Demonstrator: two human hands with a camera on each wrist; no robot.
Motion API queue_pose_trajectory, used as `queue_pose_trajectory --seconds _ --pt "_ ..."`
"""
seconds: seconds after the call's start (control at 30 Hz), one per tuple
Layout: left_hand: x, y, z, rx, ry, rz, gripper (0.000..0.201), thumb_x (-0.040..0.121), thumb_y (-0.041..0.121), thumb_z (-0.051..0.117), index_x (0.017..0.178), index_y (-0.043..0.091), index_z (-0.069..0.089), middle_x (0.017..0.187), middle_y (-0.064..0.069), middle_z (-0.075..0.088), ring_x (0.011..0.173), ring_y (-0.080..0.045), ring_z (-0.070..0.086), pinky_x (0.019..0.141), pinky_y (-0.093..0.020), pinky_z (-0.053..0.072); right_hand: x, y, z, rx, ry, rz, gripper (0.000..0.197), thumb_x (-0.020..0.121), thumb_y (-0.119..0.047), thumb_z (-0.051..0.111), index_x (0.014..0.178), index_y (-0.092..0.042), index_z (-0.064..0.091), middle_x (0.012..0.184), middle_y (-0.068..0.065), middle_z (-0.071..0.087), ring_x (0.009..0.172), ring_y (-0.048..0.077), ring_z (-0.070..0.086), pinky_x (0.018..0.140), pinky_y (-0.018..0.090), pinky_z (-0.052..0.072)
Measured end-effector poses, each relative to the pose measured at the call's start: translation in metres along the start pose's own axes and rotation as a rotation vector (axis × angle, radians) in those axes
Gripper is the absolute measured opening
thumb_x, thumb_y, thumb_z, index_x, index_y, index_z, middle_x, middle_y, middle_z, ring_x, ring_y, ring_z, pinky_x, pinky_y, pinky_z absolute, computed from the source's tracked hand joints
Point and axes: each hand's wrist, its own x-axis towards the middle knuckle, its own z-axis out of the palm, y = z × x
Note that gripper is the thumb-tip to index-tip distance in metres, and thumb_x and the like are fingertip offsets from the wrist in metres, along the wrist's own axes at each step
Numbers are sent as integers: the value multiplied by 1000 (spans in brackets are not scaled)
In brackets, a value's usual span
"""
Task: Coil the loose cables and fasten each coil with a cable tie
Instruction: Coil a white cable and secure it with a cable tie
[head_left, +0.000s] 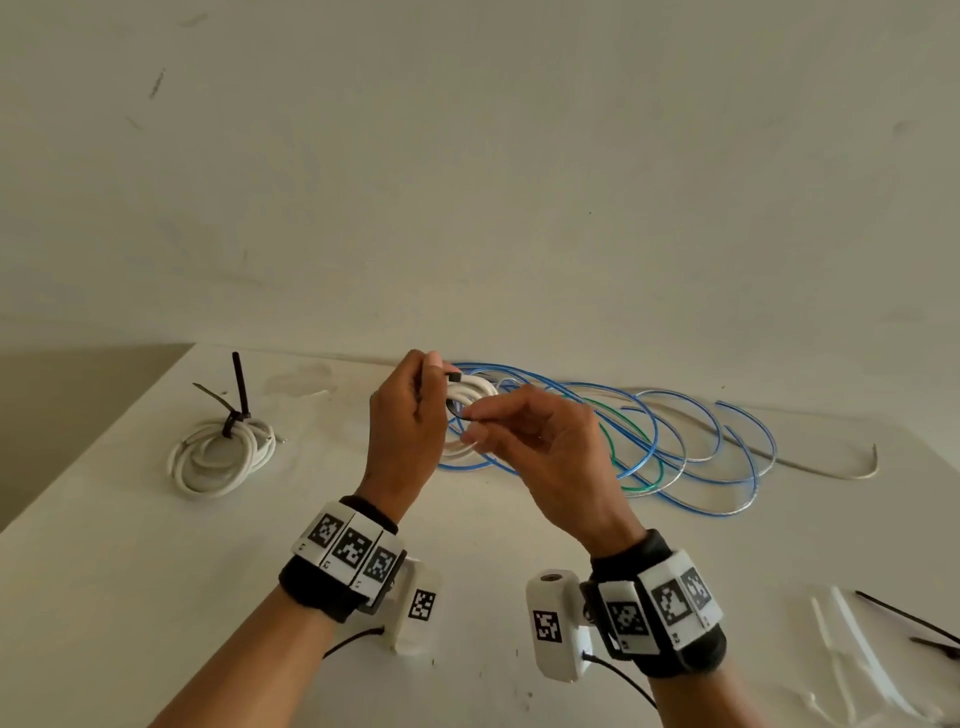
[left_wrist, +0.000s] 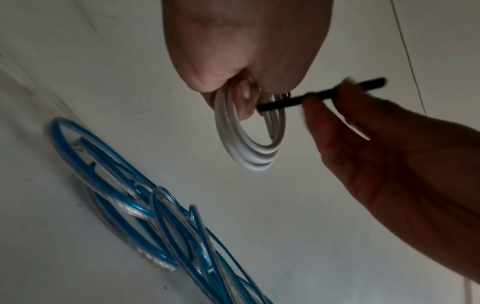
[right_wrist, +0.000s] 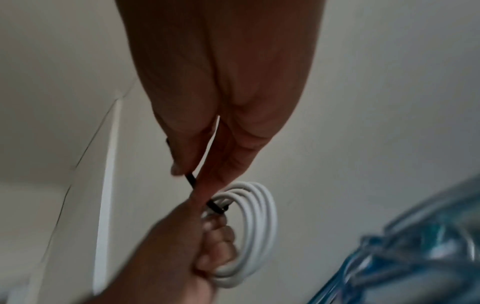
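White cable coil (head_left: 470, 395) hangs above the worktop (head_left: 156, 597), clenched in the left hand (head_left: 402, 415) so its loops stay bunched; the right hand (head_left: 540, 447) pinches the black cable tie (left_wrist: 319, 96), apparently threading it round them.

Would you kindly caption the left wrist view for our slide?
Left hand grips a white cable coil while the right hand pinches a black cable tie at it.
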Motion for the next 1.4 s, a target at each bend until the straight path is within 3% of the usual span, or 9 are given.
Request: queue_pose_trajectory --seconds 0.13,0.23,0.37,0.43,0.57,0.97,1.1,1.27,1.4 --pt "1 2 -2 -5 -14 52 42 102 41 42 83 7 57 71 2 64 61 -16 56 58 -26 44 8 -1 7 104 104 49 24 95 -22 66 91 1 72 70 16 67 56 15 51 58 27 45" --pt "0 7 -2 -5 -18 48 36 104 31 45 83 5 55 75 3 67 63 -17 58 59 -24 45 7 6 13 117 83 140 19 96 -14 69 88 2 74 56 -9 62 52 6 46 55 19 39" --pt "1 12 -5 15 -22 63 34 106 25 45 81 3 50 73 -5 64 56 -11 46 56 -24 39 3 13 19 79 43 192 11 90 -14 75 89 -4 79 60 -10 66 51 3 46 54 18 38" --pt "2 14 -6 30 -41 82 34 106 27 45 83 3 52 72 -1 64 56 -12 49 55 -25 42 4 11 19 69 33 208 12 91 -21 74 86 -10 79 60 -9 64 51 5 45 53 19 37" --pt "0 17 -6 40 -107 115 40 104 37 44 84 4 52 75 -11 68 64 -27 62 59 -41 50 8 4 11 112 71 226 19 93 -24 71 83 -8 76 54 -10 58 47 3 42 48 15 33" --pt "-1 17 -4 56 -141 139 38 106 33 44 84 4 52 74 -12 67 63 -26 62 59 -43 50 8 0 5 160 54 232 19 94 -21 70 84 -6 74 55 -7 57 48 8 40 46 16 32" --pt "-2 22 -4 51 -153 173 39 105 32 44 81 2 50 72 -13 65 59 -24 58 55 -38 46 8 -2 4 180 40 242 20 90 -27 70 83 -8 74 57 -4 57 50 9 40 46 18 32" --pt "-3 24 -5 115 -239 273 30 107 22 45 80 8 48 59 5 47 53 -13 44 49 -14 32 9 -4 -5 307 22 336 27 91 -31 66 81 -6 68 63 0 55 55 10 38 50 20 28" --pt "-5 27 -5 162 -311 329 30 106 27 44 84 8 52 63 3 53 56 -12 49 53 -20 37 15 -10 -17 492 9 504 24 86 -31 66 80 -8 68 60 -2 53 49 5 44 42 14 34"
